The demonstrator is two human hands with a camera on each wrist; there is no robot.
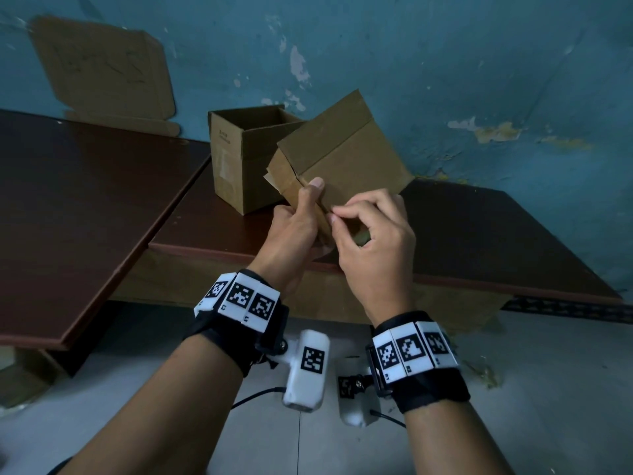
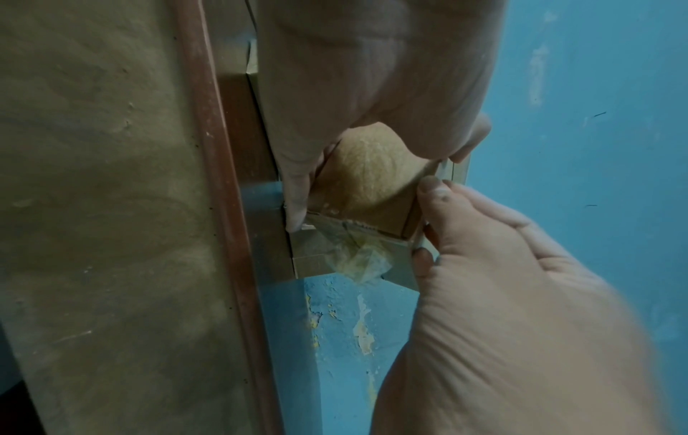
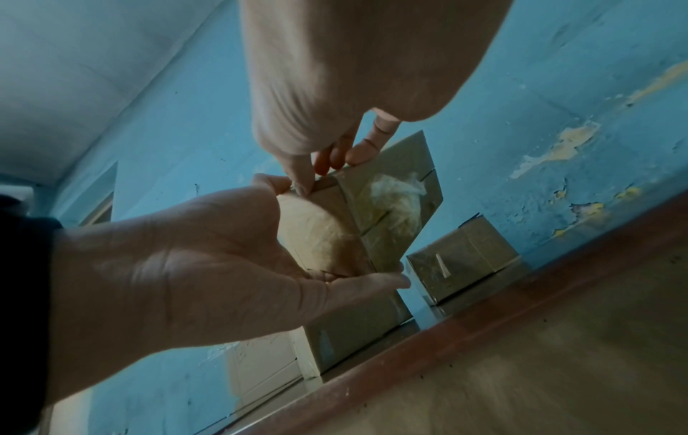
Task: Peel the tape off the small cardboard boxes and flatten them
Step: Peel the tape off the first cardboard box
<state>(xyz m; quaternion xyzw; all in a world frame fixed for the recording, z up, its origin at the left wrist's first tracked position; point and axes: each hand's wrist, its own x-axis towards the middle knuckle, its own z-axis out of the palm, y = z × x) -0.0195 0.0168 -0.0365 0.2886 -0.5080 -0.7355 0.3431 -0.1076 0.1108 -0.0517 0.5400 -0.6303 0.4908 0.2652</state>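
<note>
My left hand [image 1: 306,209] grips a small brown cardboard box [image 1: 346,156] and holds it tilted above the table's front edge, thumb up along its near corner. My right hand [image 1: 334,219] pinches thumb and forefinger at clear tape on that corner. In the left wrist view the box [image 2: 372,182] has a crumpled patch of tape [image 2: 363,263] on its end flaps, with the right hand [image 2: 424,220] against its edge. The right wrist view shows the fingertips [image 3: 309,182] pinching at the box's [image 3: 387,212] top corner while the left hand [image 3: 208,265] cups it from below.
An open-topped cardboard box [image 1: 239,159] stands on the dark brown table [image 1: 479,241] behind the held one. A flattened piece of cardboard [image 1: 102,70] leans on the peeling blue wall. A second tabletop [image 1: 85,207] lies to the left. Another taped box [image 3: 461,259] sits by the wall.
</note>
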